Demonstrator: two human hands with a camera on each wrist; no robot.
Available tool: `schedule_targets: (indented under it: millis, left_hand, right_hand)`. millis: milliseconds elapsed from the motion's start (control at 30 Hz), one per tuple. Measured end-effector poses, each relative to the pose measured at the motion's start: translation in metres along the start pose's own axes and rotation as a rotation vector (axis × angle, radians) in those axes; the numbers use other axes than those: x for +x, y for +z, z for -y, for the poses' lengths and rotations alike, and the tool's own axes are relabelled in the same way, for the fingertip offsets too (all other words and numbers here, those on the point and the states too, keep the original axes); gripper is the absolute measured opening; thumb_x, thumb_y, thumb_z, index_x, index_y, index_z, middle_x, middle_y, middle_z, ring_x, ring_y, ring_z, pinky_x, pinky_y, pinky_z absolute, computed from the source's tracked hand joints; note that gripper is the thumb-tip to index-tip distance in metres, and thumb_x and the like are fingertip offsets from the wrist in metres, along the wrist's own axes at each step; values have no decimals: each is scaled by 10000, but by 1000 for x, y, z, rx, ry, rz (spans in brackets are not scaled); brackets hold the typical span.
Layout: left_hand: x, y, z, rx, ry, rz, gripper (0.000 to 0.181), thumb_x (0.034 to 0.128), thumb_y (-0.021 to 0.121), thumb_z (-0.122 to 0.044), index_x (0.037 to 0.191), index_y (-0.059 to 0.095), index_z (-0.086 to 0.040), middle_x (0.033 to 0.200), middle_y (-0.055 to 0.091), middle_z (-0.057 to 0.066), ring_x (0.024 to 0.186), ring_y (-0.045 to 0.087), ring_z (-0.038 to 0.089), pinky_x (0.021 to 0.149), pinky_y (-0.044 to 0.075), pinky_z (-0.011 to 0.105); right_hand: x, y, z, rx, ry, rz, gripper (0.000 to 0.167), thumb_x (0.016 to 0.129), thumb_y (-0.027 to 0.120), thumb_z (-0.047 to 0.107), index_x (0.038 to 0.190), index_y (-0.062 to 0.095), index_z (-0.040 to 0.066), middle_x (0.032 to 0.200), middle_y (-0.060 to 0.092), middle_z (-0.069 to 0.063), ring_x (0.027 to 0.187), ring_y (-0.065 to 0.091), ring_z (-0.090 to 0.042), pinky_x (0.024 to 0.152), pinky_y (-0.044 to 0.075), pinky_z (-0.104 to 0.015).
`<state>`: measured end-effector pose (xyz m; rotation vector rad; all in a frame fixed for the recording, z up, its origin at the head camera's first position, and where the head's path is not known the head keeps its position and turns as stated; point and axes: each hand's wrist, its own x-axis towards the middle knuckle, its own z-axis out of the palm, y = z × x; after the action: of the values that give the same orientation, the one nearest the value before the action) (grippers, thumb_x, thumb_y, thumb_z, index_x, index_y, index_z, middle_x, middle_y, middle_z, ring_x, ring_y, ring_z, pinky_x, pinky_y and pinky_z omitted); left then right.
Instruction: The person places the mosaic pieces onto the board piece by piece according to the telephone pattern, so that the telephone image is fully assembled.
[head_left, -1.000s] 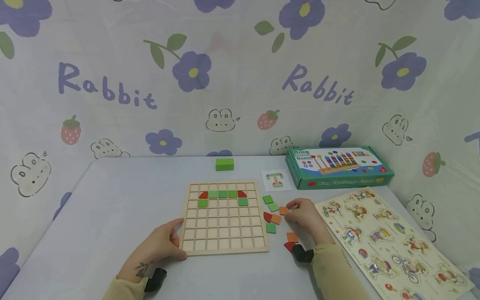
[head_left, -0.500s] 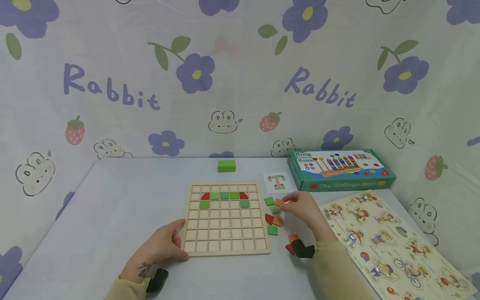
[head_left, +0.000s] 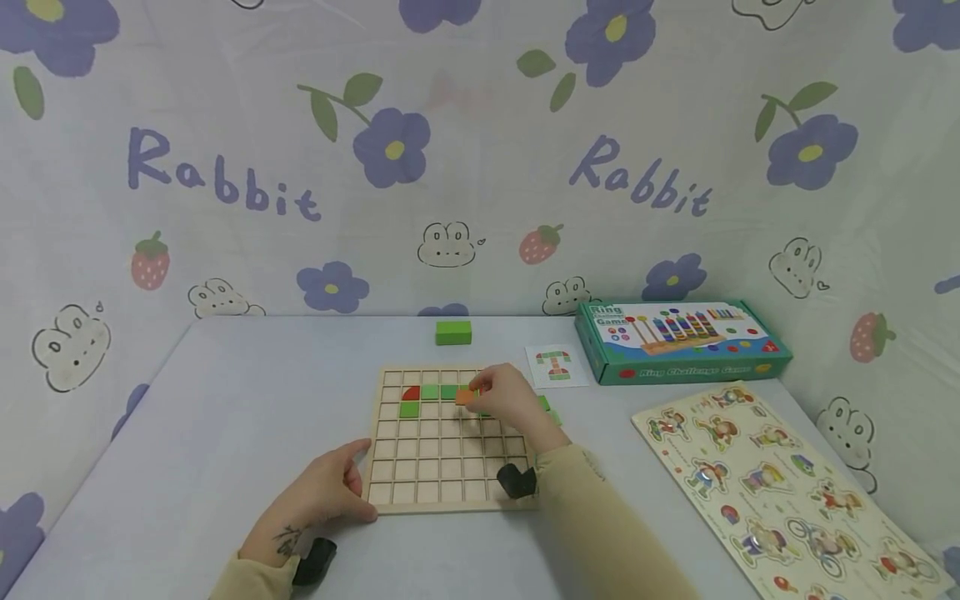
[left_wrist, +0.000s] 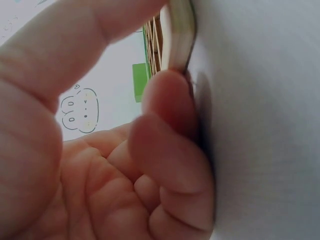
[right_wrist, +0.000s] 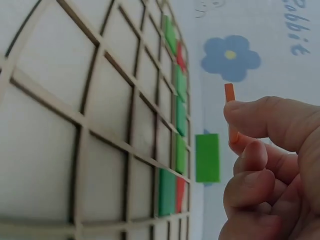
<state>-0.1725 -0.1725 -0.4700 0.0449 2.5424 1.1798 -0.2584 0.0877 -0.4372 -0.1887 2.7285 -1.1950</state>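
Observation:
A wooden grid board (head_left: 427, 471) lies flat, with several green tiles (head_left: 409, 409) and red quarter-round tiles (head_left: 411, 393) set in its far cells. My right hand (head_left: 513, 404) pinches a square orange tile (right_wrist: 229, 91) between thumb and fingers. It holds this tile above the board, apart from the grid in the right wrist view. With thumb and index finger, my left hand (head_left: 330, 483) holds the board at its near left corner; the other fingers are curled in the left wrist view. My right hand and arm hide the board's right part and most of the loose tiles.
Past the board stands a green block (head_left: 453, 332). A small pattern card (head_left: 557, 366) lies beside a green game box (head_left: 682, 342) at the back right. A wooden picture puzzle board (head_left: 780, 492) takes up the right side. Loose green tiles (head_left: 544, 403) peek out behind my wrist.
My right hand has picked up the orange tile from among the loose pieces and carried it left, over the board. My left hand has stayed at the board's edge.

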Motion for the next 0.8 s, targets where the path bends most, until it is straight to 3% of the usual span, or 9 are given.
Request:
schedule_targets:
  millis: [167,400,800]
  left_hand:
    - [0,0,-1,-3,-4,2,998,518,851,-3,1392,370,-21,653,512,50,554,448,148,489,347,268]
    - [-1,0,-1,-13,-17,-2,992,516,846,8,1389,376,-20,657,508,49,555,443,147,488,345,265]
    - [-3,-1,-4,-12,-14,4,993,519,845,12,1391,370,-16,665,505,53,563,445,151,493,344,269]
  right_hand:
    - [7,19,3,-88,47,19,280,738,739,190,994,690,89,1061,619,-50,831,529,-179,695,442,-317]
    - [15,34,0,-191,53,5,260,735,719,155,988,698,100,1040,658,-34,850,576,-161,708,463,-330]
    - [14,38,2,-193,88,-1,263,747,728,163,1004,699,118,1078,656,-18,896,584,-173,737,470,-353]
